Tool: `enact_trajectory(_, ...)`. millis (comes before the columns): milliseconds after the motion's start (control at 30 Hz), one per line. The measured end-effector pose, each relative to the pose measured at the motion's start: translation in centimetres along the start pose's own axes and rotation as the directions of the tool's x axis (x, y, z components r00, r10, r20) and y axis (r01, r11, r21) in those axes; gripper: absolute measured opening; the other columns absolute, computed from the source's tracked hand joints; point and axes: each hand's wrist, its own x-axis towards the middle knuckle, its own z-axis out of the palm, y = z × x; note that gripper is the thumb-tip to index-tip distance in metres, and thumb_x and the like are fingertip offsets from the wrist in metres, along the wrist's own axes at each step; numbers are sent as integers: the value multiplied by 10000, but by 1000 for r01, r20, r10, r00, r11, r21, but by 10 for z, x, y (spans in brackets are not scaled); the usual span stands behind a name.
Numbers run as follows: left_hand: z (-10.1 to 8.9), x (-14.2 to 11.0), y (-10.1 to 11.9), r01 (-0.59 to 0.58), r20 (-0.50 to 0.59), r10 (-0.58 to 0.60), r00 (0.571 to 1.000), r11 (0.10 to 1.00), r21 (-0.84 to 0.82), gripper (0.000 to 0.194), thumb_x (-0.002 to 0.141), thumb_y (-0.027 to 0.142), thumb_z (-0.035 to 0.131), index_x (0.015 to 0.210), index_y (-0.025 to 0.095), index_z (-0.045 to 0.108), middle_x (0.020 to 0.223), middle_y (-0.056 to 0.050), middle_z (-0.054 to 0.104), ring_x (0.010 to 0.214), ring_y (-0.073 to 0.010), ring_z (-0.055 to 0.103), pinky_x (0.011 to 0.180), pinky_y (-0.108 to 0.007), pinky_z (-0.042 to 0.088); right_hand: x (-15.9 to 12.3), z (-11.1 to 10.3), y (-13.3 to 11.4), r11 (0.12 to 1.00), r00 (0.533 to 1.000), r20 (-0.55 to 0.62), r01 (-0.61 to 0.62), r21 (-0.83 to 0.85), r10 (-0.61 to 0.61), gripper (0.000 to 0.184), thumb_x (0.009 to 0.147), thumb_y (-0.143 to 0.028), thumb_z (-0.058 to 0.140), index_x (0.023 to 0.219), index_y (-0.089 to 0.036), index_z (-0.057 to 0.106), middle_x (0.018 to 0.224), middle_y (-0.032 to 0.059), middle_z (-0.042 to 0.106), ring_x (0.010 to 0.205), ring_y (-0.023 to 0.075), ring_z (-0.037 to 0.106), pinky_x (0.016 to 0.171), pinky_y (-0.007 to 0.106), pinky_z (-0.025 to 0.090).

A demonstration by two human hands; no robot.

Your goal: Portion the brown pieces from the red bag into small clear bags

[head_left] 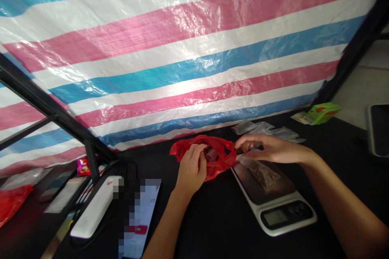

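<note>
My left hand (192, 166) is at the mouth of a crumpled red plastic bag (220, 168), its fingers curled over the near left rim. What those fingers hold, if anything, I cannot make out. Beside them, inside the bag, shows a small pinkish translucent piece (212, 154). Over a kitchen scale (275, 199), my right hand (270, 148) has its fingers bent round the upper end of a clear plastic bag (263, 174). Small brownish pieces fill the lower part of that bag, which lies on the scale's dark plate.
Several flat clear bags (284, 132) lie behind the scale, with a green box (323, 113) farther right. A phone (144, 210) and a white power strip (99, 206) with cables are at left. A striped plastic sheet (194, 56) hangs behind, beside a black metal frame (90, 156).
</note>
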Motion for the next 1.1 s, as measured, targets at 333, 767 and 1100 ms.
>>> enact_trajectory(333,24,-10,35,175,92,-149,984,816,-551,470,984,517,642,1339,218,569,1261,-106,649,1146,-244,620,1016,-384,484,19,48,-16,869,956,-151,292,400,-252,151,902,-343,804,903,-215,725,921,27,662,860,185,630,770,310,497)
enact_trajectory(767,12,-2,19,343,-27,-364,931,897,-277,203,1051,372,492,1022,200,596,883,-19,643,771,-166,591,739,-285,470,26,56,-19,845,918,-327,352,403,-226,120,917,-326,789,1005,-261,738,1131,46,693,1037,207,647,894,332,511)
enact_trajectory(1100,-6,4,-14,255,-47,-263,964,855,452,174,967,265,587,1128,208,621,1118,-112,698,1095,-328,654,965,-481,485,27,59,-19,906,938,-308,264,330,-161,226,918,-428,769,1028,-239,713,1010,41,688,909,206,638,806,328,518)
